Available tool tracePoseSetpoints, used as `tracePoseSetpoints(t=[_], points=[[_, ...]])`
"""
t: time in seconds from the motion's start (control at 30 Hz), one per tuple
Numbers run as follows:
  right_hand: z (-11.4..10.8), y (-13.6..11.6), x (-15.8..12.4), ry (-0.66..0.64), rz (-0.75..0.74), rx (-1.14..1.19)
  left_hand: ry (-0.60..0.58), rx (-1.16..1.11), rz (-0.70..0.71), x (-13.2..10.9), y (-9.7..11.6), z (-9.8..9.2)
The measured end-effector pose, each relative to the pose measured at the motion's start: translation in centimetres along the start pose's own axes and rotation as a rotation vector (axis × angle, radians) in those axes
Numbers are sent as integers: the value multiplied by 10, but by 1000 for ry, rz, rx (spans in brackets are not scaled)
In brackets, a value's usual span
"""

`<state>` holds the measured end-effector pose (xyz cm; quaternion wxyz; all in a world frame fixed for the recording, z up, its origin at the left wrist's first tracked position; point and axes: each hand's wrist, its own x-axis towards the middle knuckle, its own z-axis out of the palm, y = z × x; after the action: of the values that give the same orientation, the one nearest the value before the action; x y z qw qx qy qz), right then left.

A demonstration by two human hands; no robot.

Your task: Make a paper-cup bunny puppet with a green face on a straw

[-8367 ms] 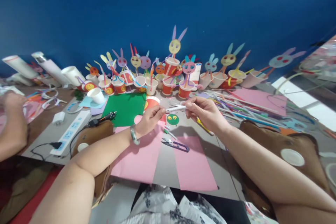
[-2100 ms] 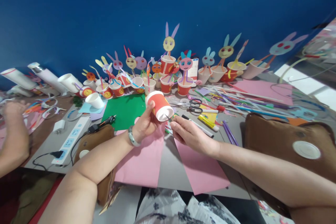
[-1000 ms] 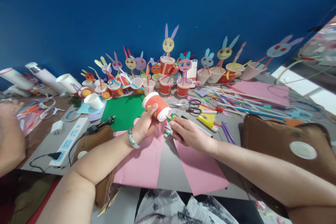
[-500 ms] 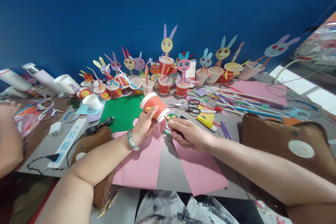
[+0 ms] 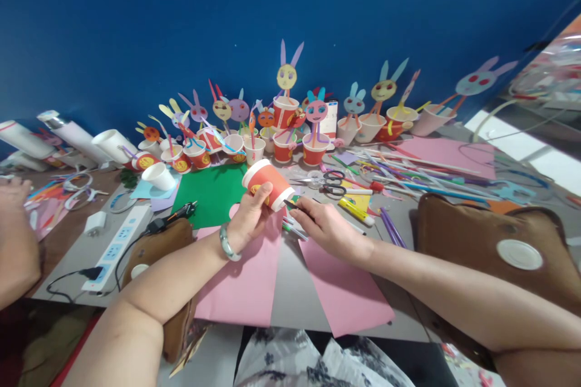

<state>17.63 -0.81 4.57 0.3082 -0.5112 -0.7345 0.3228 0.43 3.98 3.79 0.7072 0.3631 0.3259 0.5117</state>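
Observation:
My left hand (image 5: 247, 217) is closed round an orange paper cup (image 5: 267, 184), held on its side above the table with its base toward my right hand. My right hand (image 5: 324, 227) is closed in a pinch on a small dark pointed tool (image 5: 292, 205) whose tip touches the cup's base. Both hands hover over two pink paper sheets (image 5: 247, 281) lying on the grey table (image 5: 290, 290).
Rows of paper cups with rabbit-face cutouts (image 5: 285, 109) stand at the back by the blue wall. Green paper (image 5: 213, 190), scissors (image 5: 329, 181), straws (image 5: 408, 181), a power strip (image 5: 120, 239) and brown bags (image 5: 490, 242) surround me. Another person's arm (image 5: 16, 242) rests at the left.
Earlier my hands held a white pen-like item between them. Since then my left hand took up the orange cup, and my right hand brought the dark tool to its base.

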Motion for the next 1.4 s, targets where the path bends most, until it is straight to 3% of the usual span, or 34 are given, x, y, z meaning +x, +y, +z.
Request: tracePoseSetpoints(t=[0.2,0.33,0.47,0.67,0.8,0.93,1.13,1.23,1.3,1.4], points=[[0,9,-4,86,-105,-565,12,11,2,-4,4,3],[0,8,-5,86,-96,-654,-4,19,8,-5,4,4],[-3,0,-2,28,-8,-277,-7,35,65,-5,0,3],[-6,-9,1,-307,298,710,-32,37,104,-2,-2,0],[-8,-10,3,-418,462,1001,-12,25,142,1,-2,0],[-8,-7,4,-336,372,854,-22,28,121,0,-2,0],[-6,-5,0,35,15,-16,-22,44,99,-4,0,1],[-4,-3,-2,111,-21,-265,-25,31,100,-5,1,2],[-3,-3,-2,95,0,-227,-28,33,100,-5,1,2],[-4,-5,0,-94,105,183,-38,50,103,-4,-2,1]])
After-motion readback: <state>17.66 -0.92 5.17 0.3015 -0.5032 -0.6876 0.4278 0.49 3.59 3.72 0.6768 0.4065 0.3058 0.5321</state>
